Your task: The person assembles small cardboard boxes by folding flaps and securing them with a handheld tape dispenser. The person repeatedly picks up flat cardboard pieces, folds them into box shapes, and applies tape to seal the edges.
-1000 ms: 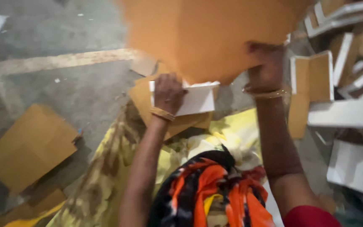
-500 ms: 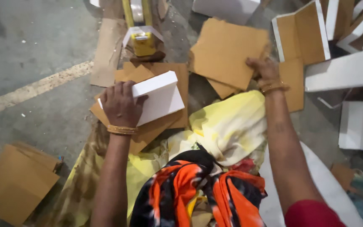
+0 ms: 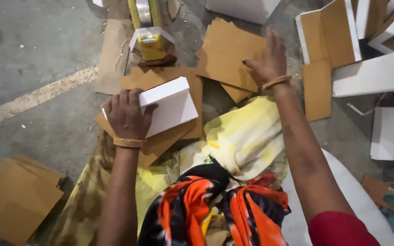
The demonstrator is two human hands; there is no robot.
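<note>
My left hand [image 3: 126, 114] grips the left end of a white folded box [image 3: 172, 107], which rests on several brown cardboard sheets [image 3: 160, 82]. My right hand [image 3: 267, 59] lies flat, fingers spread, on a stack of brown cardboard sheets [image 3: 226, 52] farther back. Both wrists wear gold bangles. A yellow cloth [image 3: 245, 136] and an orange and black scarf [image 3: 206, 205] cover my lap below the hands.
A yellow tape dispenser [image 3: 147, 32] stands at the top centre. Open white and brown boxes [image 3: 334, 34] and white box parts [image 3: 375, 73] are piled at the right. More brown cardboard [image 3: 17, 198] lies at the lower left on the grey concrete floor [image 3: 33, 50].
The large brown sheet my right hand held up near the camera has come down onto the far stack, and that hand now rests on it. My left hand has kept hold of the white box.
</note>
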